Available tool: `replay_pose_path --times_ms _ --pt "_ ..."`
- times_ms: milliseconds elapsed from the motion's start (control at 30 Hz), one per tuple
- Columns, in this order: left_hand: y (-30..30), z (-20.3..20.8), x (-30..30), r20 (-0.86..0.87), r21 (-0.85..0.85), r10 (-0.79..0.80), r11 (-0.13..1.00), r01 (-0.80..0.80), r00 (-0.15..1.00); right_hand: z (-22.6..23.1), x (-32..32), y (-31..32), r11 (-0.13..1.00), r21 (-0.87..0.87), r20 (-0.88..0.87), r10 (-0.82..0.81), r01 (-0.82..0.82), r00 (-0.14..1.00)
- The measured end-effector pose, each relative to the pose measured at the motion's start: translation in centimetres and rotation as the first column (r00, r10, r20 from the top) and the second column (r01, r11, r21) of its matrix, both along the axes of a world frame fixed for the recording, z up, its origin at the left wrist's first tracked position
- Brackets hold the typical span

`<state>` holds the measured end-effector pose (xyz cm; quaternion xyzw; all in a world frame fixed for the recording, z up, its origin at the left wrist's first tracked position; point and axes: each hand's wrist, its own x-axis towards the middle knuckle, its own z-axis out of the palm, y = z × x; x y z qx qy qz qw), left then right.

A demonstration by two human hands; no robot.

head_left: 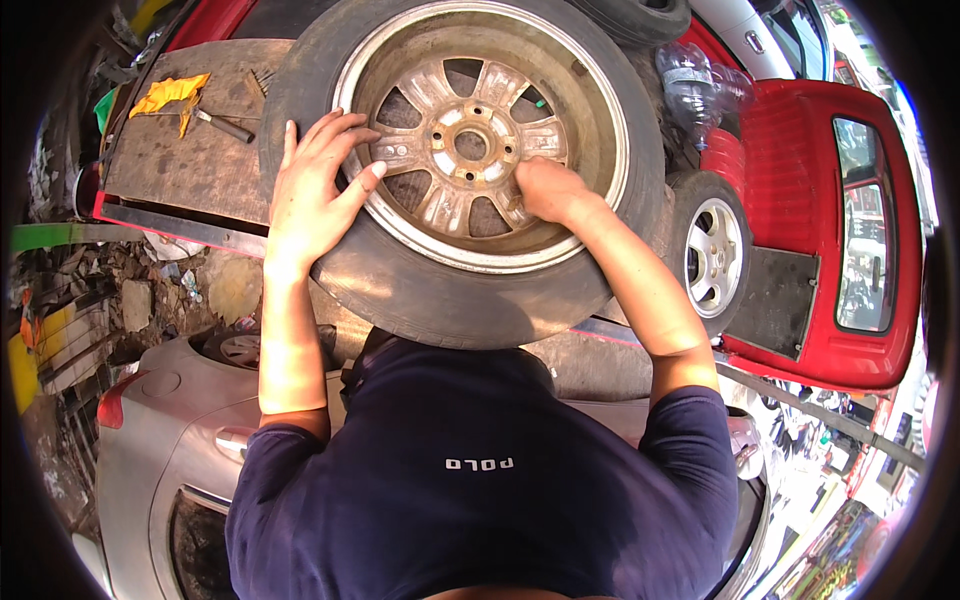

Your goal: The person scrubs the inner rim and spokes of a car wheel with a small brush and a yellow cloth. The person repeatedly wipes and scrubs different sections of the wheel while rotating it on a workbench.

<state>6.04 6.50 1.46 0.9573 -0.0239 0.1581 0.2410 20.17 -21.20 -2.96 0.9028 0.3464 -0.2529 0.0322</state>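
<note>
A large black tyre (430, 310) lies flat in front of me, mounted on a worn metal wheel rim (442, 208). The rim's inner side faces up, and its spokes and hub look stained and dull. My left hand (318, 195) rests with fingers spread over the rim's left edge and the tyre sidewall. Inside the rim, my right hand (553, 190) is curled closed against a spoke at the right of the hub. Whatever it may hold is hidden by the fingers.
At left, a brown board (200, 180) carries a yellow-orange cloth (172, 95) and a dark-handled tool (228, 127). To the right are clear plastic bottles (688, 85), a smaller wheel (712, 255) and a red pickup (800, 150). A silver car (180, 410) stands close on my near side.
</note>
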Motion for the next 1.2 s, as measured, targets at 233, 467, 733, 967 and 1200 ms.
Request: replay_pose_path --times_ms 233,467,733,967,1200 --pt "0.3 -0.1 0.0 0.030 -0.035 -0.051 0.998 0.053 0.998 -1.5 -0.6 0.2 0.992 -0.120 -0.057 0.019 -0.025 0.998" --pt "0.4 -0.4 -0.1 0.063 -0.029 -0.079 0.996 0.081 0.995 -3.4 -0.2 0.2 0.992 -0.123 -0.007 0.021 -0.022 1.000" --pt "0.3 -0.4 0.0 0.028 -0.008 -0.066 0.998 0.066 0.997 -3.0 -0.4 0.1 0.981 0.113 0.162 -0.175 0.158 0.971" --pt "0.5 -0.4 -0.2 0.048 -0.003 -0.091 0.996 0.091 0.995 -3.5 -0.1 -0.5 0.953 0.220 0.064 -0.226 0.207 0.972" --pt "1.0 -0.6 -0.2 0.084 -0.100 -0.139 0.984 0.147 0.987 -4.2 -0.4 -0.3 0.986 0.149 -0.051 -0.064 0.071 0.997"
